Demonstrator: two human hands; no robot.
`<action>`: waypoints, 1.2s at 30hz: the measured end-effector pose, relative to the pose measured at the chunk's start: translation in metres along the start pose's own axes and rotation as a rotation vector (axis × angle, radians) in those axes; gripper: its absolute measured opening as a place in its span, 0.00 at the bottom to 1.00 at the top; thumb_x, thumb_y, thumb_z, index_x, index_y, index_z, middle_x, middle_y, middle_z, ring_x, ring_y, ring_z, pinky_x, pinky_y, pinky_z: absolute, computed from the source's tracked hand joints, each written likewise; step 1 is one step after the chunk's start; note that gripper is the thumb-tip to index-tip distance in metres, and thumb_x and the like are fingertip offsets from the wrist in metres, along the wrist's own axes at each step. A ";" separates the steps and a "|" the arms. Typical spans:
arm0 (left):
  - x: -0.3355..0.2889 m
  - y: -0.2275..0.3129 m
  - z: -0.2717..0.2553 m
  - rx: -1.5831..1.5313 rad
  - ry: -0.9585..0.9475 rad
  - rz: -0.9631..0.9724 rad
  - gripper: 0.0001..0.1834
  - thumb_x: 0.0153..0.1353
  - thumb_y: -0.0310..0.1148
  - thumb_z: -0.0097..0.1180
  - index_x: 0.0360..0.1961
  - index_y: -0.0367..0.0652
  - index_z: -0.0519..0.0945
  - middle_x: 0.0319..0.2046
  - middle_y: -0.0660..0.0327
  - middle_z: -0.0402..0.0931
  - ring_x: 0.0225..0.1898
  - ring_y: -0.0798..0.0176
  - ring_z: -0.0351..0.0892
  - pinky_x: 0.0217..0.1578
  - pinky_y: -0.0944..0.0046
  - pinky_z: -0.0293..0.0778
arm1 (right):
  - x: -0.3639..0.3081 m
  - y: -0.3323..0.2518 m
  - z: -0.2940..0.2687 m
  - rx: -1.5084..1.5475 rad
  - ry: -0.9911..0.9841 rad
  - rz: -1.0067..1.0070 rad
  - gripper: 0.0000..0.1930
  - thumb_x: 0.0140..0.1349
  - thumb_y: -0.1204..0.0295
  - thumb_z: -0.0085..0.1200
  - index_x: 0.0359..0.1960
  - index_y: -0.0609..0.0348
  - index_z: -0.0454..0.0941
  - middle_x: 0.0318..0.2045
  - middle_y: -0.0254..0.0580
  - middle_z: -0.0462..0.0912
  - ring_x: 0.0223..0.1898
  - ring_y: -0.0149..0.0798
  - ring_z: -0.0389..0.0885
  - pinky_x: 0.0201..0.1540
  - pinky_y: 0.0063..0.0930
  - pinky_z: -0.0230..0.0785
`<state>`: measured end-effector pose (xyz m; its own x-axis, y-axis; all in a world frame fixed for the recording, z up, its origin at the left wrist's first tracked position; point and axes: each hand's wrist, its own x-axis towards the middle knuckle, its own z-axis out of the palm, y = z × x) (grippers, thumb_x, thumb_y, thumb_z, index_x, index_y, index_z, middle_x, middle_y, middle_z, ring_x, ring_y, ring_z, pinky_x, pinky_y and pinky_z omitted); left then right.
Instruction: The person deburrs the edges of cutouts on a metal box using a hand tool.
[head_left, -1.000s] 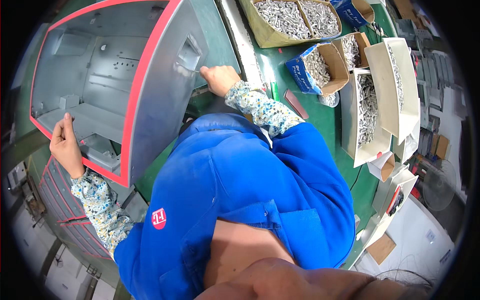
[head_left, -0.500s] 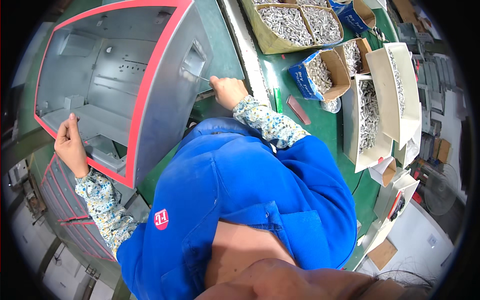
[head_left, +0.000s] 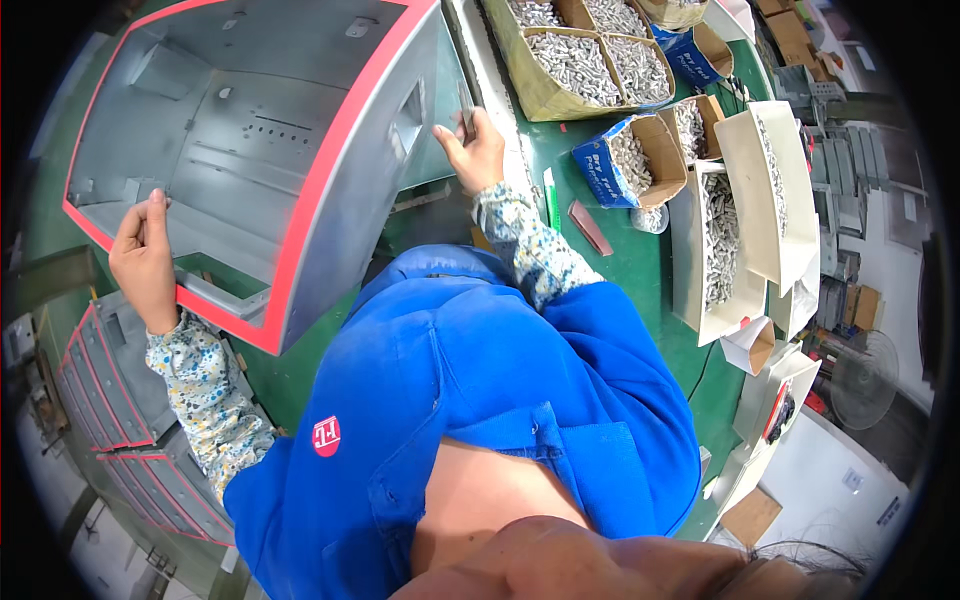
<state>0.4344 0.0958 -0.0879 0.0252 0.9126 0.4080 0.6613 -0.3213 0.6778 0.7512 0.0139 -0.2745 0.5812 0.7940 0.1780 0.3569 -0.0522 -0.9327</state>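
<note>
A large grey metal housing (head_left: 260, 150) with a red rim lies on its side on the green table (head_left: 630, 270), its open face toward me. My left hand (head_left: 145, 255) grips the red rim at the housing's near left edge. My right hand (head_left: 470, 150) is at the housing's right outer wall, beside a rectangular cutout (head_left: 408, 122). Its fingers pinch a thin metal piece (head_left: 466, 115) that points up along the wall. Both forearms wear flowered sleeves over a blue apron.
Open cardboard boxes of small silver fasteners (head_left: 585, 60) stand at the back right, with blue boxes (head_left: 625, 165) and long white boxes (head_left: 715, 250) beside them. A red strip (head_left: 590, 228) lies on the table. Stacked red-rimmed grey panels (head_left: 100, 390) sit at my lower left.
My right hand has moved up along the housing's right wall to beside the cutout, with the thin piece in its fingers. The left hand has stayed on the red rim.
</note>
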 end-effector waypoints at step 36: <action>-0.018 0.014 -0.011 -0.041 -0.080 0.135 0.07 0.54 0.32 0.57 0.25 0.40 0.79 0.09 0.69 0.54 0.13 0.78 0.51 0.13 0.70 0.48 | 0.031 -0.039 0.009 0.137 0.190 -0.383 0.04 0.52 0.80 0.56 0.30 0.62 0.74 0.20 0.27 0.69 0.18 0.18 0.60 0.19 0.15 0.53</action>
<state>0.4349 0.0721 -0.0786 0.1724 0.8771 0.4483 0.6168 -0.4510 0.6451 0.7482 0.0458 -0.2352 0.5545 0.6143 0.5615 0.4801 0.3149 -0.8187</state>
